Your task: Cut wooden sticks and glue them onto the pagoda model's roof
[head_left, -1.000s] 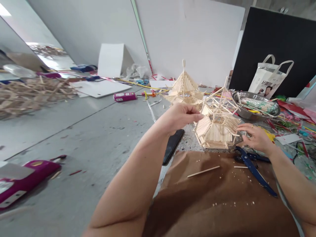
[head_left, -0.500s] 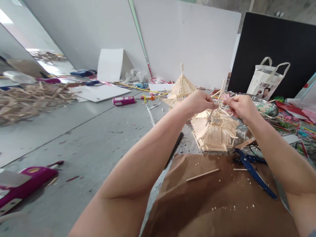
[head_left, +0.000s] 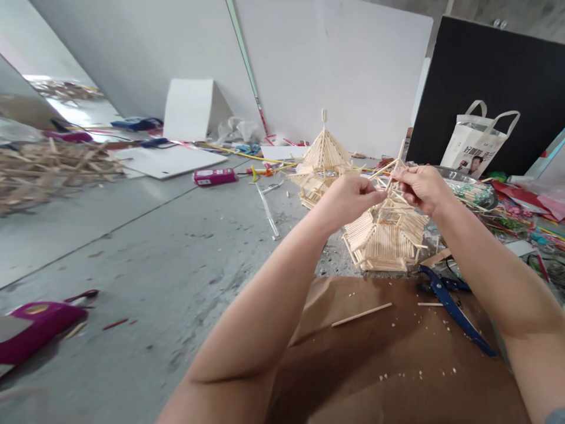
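A small pavilion model (head_left: 382, 244) built of thin wooden sticks stands just beyond the brown sheet, its roof top an open frame of slanted sticks. Above its left side, my left hand (head_left: 351, 200) is closed, thumb and fingertips pinched at the lower end of a thin wooden stick (head_left: 390, 185). My right hand (head_left: 421, 187) pinches near the stick's upper end, beside the frame's peak. My fingers partly hide the stick and the joint. Behind my left hand rises a second stick model (head_left: 324, 150) with a closed pointed roof and a finial.
Blue-handled cutters (head_left: 459, 318) and a loose stick (head_left: 362, 314) lie on the brown sheet (head_left: 397, 377). Magenta tools (head_left: 215, 176) rest on the grey floor at left. A metal tray (head_left: 474, 191), scraps and a white bag (head_left: 474, 144) are at right. A stick pile (head_left: 57, 171) spreads far left.
My left hand has moved slightly down and left. My right hand has shifted left, closer to the frame's peak. The view has turned a little; both models stand where they were.
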`<action>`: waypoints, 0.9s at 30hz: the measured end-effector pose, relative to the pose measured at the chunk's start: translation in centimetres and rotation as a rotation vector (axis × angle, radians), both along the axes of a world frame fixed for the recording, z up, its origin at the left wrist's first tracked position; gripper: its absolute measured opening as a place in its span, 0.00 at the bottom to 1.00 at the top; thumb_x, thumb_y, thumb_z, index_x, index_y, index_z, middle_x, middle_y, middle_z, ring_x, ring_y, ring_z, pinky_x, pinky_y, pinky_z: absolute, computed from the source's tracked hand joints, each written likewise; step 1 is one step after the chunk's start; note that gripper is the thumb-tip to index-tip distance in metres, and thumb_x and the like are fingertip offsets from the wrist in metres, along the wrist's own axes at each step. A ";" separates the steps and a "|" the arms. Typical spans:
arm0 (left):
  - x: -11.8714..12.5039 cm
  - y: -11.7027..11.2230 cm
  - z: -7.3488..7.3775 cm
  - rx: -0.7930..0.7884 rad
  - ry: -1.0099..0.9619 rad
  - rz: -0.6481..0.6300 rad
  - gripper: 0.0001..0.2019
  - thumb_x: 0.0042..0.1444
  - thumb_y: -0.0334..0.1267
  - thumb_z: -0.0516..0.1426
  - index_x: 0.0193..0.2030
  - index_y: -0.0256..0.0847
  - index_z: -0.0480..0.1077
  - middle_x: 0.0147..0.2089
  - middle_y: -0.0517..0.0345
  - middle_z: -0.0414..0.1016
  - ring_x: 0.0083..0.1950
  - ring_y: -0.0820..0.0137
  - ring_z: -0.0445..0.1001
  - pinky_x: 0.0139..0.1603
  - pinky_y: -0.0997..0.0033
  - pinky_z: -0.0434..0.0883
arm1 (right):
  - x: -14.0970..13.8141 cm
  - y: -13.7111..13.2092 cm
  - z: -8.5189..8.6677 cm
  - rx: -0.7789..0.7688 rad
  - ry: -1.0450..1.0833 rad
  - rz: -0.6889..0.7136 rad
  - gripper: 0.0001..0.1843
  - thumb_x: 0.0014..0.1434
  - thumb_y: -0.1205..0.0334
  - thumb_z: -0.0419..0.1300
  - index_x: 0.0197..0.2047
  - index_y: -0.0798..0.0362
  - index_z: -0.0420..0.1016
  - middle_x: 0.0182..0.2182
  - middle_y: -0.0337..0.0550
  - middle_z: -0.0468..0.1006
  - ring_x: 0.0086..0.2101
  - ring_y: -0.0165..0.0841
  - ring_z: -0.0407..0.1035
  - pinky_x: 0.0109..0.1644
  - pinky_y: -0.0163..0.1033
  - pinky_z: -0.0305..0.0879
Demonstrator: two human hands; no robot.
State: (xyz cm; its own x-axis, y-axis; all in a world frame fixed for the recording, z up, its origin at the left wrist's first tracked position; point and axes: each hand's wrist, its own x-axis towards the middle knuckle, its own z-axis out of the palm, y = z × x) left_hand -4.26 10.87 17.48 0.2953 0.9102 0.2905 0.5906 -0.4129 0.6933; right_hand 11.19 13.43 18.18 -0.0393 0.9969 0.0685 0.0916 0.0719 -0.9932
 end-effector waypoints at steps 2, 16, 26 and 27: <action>-0.5 -1.0 -0.7 0.017 0.003 0.024 0.14 0.48 0.44 0.52 0.19 0.38 0.60 0.18 0.64 0.54 0.21 0.79 0.51 0.23 0.74 0.51 | -0.1 -0.1 0.0 0.005 0.007 -0.008 0.12 0.54 0.69 0.55 0.20 0.57 0.66 0.10 0.30 0.59 0.08 0.17 0.50 0.09 0.27 0.40; -1.4 -1.7 -2.9 -0.010 0.063 0.030 0.20 0.50 0.47 0.49 0.14 0.39 0.51 0.16 0.64 0.47 0.20 0.78 0.47 0.21 0.72 0.47 | -0.1 0.3 -0.7 0.045 -0.040 -0.020 0.11 0.52 0.65 0.58 0.20 0.56 0.65 0.10 0.30 0.59 0.09 0.18 0.49 0.09 0.28 0.41; -1.1 -1.2 -3.5 -0.078 0.011 0.032 0.15 0.48 0.45 0.51 0.18 0.38 0.62 0.16 0.64 0.51 0.21 0.78 0.50 0.22 0.74 0.51 | -0.1 0.3 -0.6 0.078 -0.033 -0.030 0.12 0.52 0.64 0.58 0.19 0.56 0.65 0.11 0.31 0.60 0.09 0.17 0.50 0.09 0.28 0.41; -1.1 -1.2 -3.6 -0.076 0.003 0.034 0.14 0.48 0.44 0.51 0.18 0.37 0.63 0.17 0.64 0.51 0.21 0.78 0.50 0.23 0.74 0.51 | -0.1 0.4 -0.6 0.082 -0.033 -0.030 0.12 0.52 0.64 0.58 0.19 0.56 0.65 0.11 0.31 0.60 0.09 0.17 0.50 0.09 0.28 0.41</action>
State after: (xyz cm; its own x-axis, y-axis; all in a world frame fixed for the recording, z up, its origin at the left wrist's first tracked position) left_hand -5.36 9.69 13.91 0.2644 0.9391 0.2193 0.6058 -0.3387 0.7199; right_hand 11.09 13.79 17.55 -0.0128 0.9887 0.1495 0.1278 0.1499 -0.9804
